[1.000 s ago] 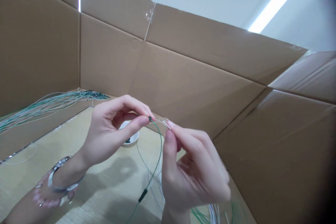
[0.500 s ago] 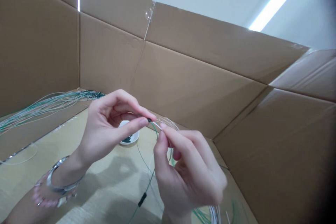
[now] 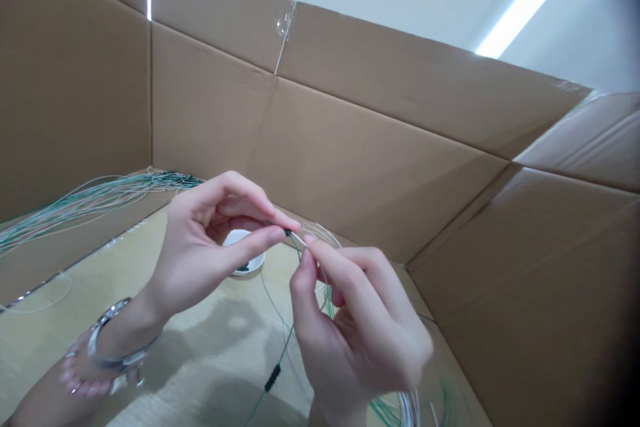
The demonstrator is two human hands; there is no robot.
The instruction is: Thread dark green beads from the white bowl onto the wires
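Observation:
Between thumb and forefinger, my left hand (image 3: 215, 240) pinches a small black connector piece (image 3: 288, 232), mostly covered by the fingertips. My right hand (image 3: 355, 313) is closed in a pinch on a white wire (image 3: 299, 239) whose end meets the black piece; whether it is inside cannot be made out. A green wire (image 3: 295, 245) also comes out of that piece and hangs down between the hands. Lower on a green wire sits another dark connector (image 3: 272, 378), hanging over the table. Behind my left hand stands a small white dish (image 3: 256, 263) with dark little pieces in it.
Cardboard walls (image 3: 350, 140) enclose the wooden table (image 3: 200, 373). A bundle of green and white wires (image 3: 100, 203) with dark ends lies along the left side. More green and white wires (image 3: 407, 407) lie at the lower right, partly behind my right hand.
Both hands hold nearly the same pose. The left fingertips and the black connector have shifted very slightly to the right, and the connector lower down has swung a little.

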